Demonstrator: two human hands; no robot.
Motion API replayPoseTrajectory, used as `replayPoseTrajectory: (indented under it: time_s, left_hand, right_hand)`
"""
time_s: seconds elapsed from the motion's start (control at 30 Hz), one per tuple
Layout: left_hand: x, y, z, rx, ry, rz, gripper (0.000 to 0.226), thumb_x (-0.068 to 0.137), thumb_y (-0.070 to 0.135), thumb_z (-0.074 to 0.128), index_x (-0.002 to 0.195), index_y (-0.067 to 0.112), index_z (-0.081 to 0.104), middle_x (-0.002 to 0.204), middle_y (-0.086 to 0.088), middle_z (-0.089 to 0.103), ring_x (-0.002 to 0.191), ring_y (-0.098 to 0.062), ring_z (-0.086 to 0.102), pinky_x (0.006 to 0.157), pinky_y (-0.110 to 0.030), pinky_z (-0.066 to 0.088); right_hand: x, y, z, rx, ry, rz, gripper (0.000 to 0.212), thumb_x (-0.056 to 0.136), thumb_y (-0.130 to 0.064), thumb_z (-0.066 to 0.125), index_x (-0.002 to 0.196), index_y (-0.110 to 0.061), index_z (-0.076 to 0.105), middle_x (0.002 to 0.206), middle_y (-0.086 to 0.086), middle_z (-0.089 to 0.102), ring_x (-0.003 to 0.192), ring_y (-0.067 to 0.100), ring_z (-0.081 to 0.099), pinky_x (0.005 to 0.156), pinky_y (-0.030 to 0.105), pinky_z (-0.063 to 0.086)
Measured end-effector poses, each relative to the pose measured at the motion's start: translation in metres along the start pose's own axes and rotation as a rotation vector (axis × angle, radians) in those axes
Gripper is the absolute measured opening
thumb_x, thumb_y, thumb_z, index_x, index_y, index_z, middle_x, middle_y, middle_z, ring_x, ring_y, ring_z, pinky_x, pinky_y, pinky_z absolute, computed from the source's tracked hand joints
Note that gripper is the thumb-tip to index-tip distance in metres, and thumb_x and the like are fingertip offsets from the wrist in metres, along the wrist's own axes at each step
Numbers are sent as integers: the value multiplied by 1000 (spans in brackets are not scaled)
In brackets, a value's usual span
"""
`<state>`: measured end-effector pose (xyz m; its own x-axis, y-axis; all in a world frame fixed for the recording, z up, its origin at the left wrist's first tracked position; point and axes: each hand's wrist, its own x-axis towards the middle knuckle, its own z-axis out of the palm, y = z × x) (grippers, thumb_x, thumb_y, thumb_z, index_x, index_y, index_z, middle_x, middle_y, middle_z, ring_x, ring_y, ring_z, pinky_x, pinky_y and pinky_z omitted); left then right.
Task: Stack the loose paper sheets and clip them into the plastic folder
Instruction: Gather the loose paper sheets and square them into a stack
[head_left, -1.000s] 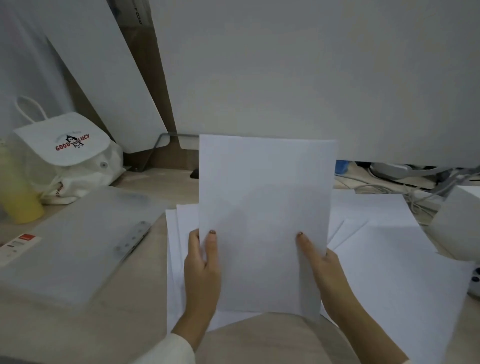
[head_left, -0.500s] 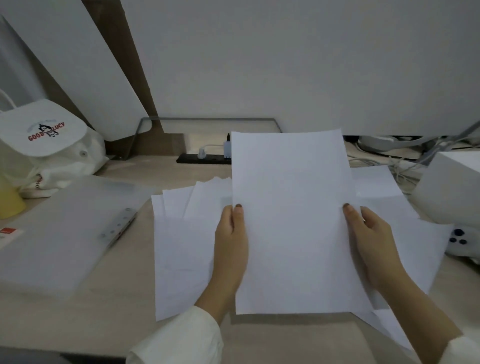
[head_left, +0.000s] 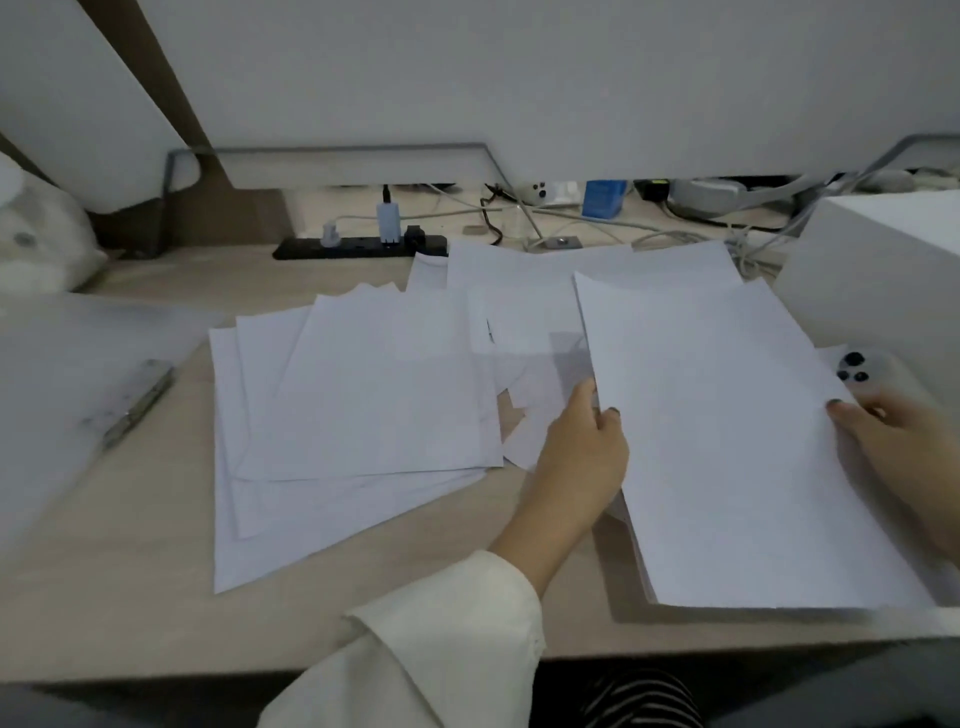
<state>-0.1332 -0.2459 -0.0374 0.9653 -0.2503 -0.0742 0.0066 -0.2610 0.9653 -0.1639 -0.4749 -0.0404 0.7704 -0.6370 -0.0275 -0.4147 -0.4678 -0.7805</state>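
Note:
A small stack of white paper sheets (head_left: 727, 447) is held at the right of the desk, tilted, its lower edge near the desk's front. My left hand (head_left: 582, 457) pinches the stack's left edge and my right hand (head_left: 904, 447) holds its right edge. Several loose white sheets (head_left: 374, 395) lie fanned out on the desk to the left of my left hand, with more sheets (head_left: 524, 291) behind them. The frosted plastic folder (head_left: 67, 384) lies open at the far left, its metal clip (head_left: 137, 402) along the inner edge.
A black power strip (head_left: 358, 247) with plugs and tangled cables (head_left: 571, 218) runs along the desk's back. A white box (head_left: 878, 265) stands at the right, a white device with dark buttons (head_left: 862, 371) beside it. A white bag (head_left: 36, 249) sits back left.
Both hands have carried the held sheets from the desk's middle to the right and lowered them. The view has tilted down, and the fanned loose sheets are now uncovered.

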Motion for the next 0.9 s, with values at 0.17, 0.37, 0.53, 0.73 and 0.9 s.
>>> replayPoseTrajectory:
  time_s: [0.17, 0.37, 0.53, 0.73, 0.9]
  left_hand:
    - [6, -24, 31, 321, -87, -10, 25, 93, 16, 34, 116, 19, 46, 92, -1, 58, 78, -21, 50, 71, -33, 41]
    - [9, -18, 35, 655, -136, -8, 34, 95, 17, 36, 128, 8, 37, 124, -9, 45, 109, -28, 50, 82, -33, 39]
    - [10, -11, 1, 621, -71, 32, 43, 95, 29, 40, 136, 16, 37, 135, -1, 38, 123, -20, 43, 96, -35, 42]
    - [10, -10, -93, 515, 186, -4, 48, 95, 29, 45, 140, 19, 34, 148, 1, 28, 135, -18, 28, 105, -31, 29]
    - [-8, -36, -189, 472, 399, -151, 52, 93, 26, 51, 141, 15, 36, 150, -7, 28, 139, -24, 27, 110, -33, 26]
  right_hand:
    - [7, 35, -5, -136, 18, -22, 11, 86, -27, 51, 84, -19, 57, 79, 15, 63, 80, 39, 62, 74, 46, 50]
    - [-14, 14, -4, -410, 13, -94, 50, 84, -6, 61, 130, 2, 45, 120, 31, 54, 106, 42, 51, 86, 42, 41]
    - [-12, -31, 8, -365, -86, -226, 54, 86, -19, 61, 136, -9, 42, 139, 22, 41, 125, 36, 43, 101, 42, 36]
    - [-30, -110, 72, -84, -396, -305, 52, 90, -25, 56, 139, -17, 39, 145, 8, 38, 131, 22, 39, 95, 29, 32]
    - [-52, -149, 137, 4, -658, -197, 59, 91, -25, 54, 144, -12, 31, 152, 5, 30, 139, 21, 31, 108, 32, 26]
